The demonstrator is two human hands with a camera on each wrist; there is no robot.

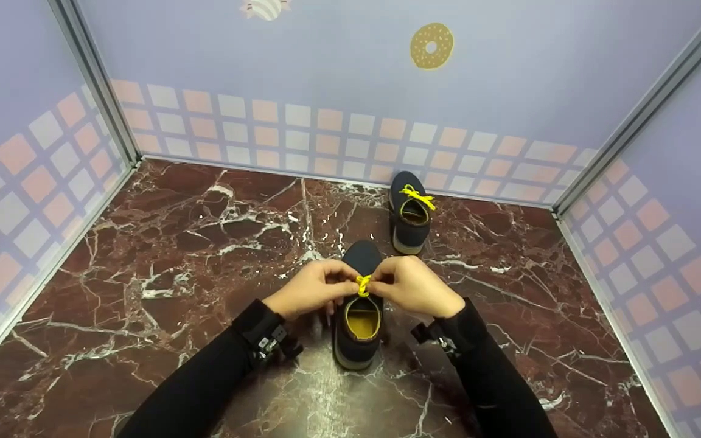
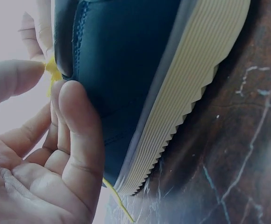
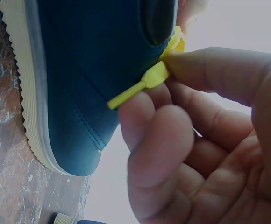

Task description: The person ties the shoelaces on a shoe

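Observation:
A dark shoe (image 1: 361, 255) with a yellow lining stands on the floor, its toe pointing away from me. Its yellow shoelace (image 1: 363, 285) is gathered in a knot at the front of the opening. From the left side my left hand (image 1: 317, 286) pinches the lace between thumb and fingers. My right hand (image 1: 417, 285) pinches it from the other side. In the right wrist view a short lace end (image 3: 128, 94) sticks out past the fingers. A loose strand of lace (image 2: 119, 200) hangs by the shoe in the left wrist view. The fingers partly hide the knot.
A second dark shoe (image 1: 411, 234) with a tied yellow lace stands farther back, to the right, close to the back wall (image 1: 326, 61). The floor (image 1: 174, 255) is dark red marble with white veins. Patterned side walls rise at left and right.

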